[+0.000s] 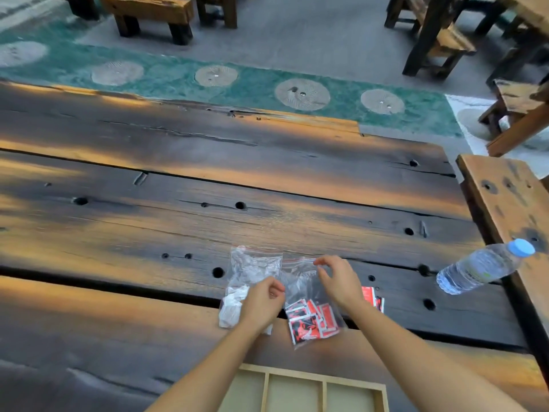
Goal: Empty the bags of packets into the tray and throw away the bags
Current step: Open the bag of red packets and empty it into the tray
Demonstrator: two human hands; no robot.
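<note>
With our left hand (261, 301) and right hand (338, 281) pinching the zip top of the clear plastic bag of red packets (312, 316) lying on the dark wooden desk (208, 203), we judge opening underway, tipping into the pale wooden compartment tray (323, 379) nearer than our fingers next.

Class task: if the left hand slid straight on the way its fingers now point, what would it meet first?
The left hand points right, so it would probably meet the bag of red packets first, then the right hand; depth is uncertain.
</note>
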